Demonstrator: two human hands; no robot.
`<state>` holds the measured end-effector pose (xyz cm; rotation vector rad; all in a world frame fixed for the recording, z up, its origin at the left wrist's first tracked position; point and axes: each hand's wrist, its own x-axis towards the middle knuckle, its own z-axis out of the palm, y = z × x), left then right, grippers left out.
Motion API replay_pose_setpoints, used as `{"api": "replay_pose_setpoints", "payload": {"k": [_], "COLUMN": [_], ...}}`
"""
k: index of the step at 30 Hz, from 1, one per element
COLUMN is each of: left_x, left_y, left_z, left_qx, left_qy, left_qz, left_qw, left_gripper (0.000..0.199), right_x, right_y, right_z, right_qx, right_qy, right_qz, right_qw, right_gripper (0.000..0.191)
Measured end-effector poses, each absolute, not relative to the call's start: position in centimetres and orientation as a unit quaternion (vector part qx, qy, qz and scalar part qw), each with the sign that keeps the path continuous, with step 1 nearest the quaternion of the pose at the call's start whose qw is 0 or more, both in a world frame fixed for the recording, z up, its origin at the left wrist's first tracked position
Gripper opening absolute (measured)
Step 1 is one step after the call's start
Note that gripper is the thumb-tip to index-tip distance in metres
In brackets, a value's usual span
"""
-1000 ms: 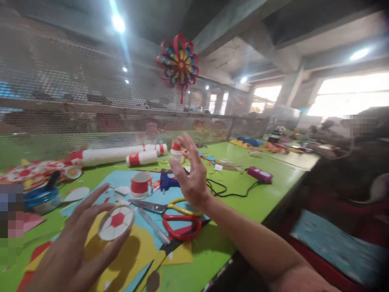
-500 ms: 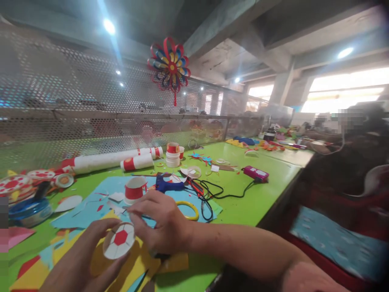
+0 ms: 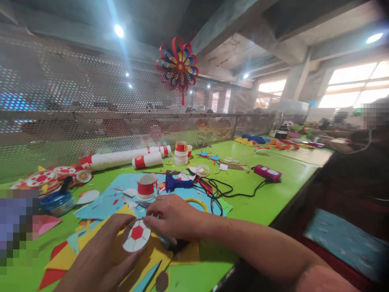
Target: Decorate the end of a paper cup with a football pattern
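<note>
Between thumb and fingers, my left hand (image 3: 106, 247) holds a round white piece (image 3: 136, 236) with a red hexagon and dark lines, its face toward the camera. My right hand (image 3: 170, 215) is closed at the disc's upper right edge; a dark object below its palm is partly hidden, and what its fingertips pinch is too small to tell. Just beyond stands a red and white paper cup (image 3: 146, 187). A blue glue gun (image 3: 179, 182) lies on light blue paper (image 3: 103, 202). Yellow paper (image 3: 158, 253) is under the hands.
White paper-cup tubes (image 3: 121, 157) lie along the mesh partition (image 3: 100, 93). A blue tub (image 3: 57, 202) stands at left. Black cables run to a purple box (image 3: 267, 172) at right. Yellow-handled scissors (image 3: 199, 203) lie behind my right hand. A person sits at far right.
The view has shifted, so the table items appear further right. My right hand's fingers have come in against the edge of the round piece, which my left hand still holds.
</note>
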<state>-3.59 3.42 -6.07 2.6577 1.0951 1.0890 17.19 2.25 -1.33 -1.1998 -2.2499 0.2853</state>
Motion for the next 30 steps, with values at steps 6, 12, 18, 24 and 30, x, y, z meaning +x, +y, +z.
{"api": "replay_pose_setpoints", "payload": {"k": [6,12,18,24,30], "left_x": [-3.2,-3.1,-2.4,-2.5,-2.5], "left_y": [3.1,2.9,2.4,2.2,2.1], "left_z": [-5.1,-4.7,-4.2,-4.1,-3.9], "left_qx": [0.869,0.877,0.881,0.895,0.886], "left_qy": [0.361,0.326,0.33,0.309,0.35], "left_qz": [0.337,0.349,0.336,0.321,0.298], "left_qw": [-0.023,-0.063,-0.044,0.018,0.057], "left_gripper": [0.037,0.033,0.038,0.033,0.03], "right_x": [17.3,17.4,17.3,17.2,17.3], "right_y": [2.6,3.6,3.4,3.3,2.9], "right_z": [-1.4,-2.0,-1.7,-1.7,-1.7], "right_qx": [-0.465,-0.455,-0.445,-0.453,-0.456], "right_qy": [-0.779,-0.685,-0.645,-0.657,-0.729], "right_qz": [0.277,0.45,0.506,0.484,0.363], "right_qw": [0.318,0.347,0.36,0.359,0.358], "right_gripper": [0.015,0.012,0.008,0.012,0.014]}}
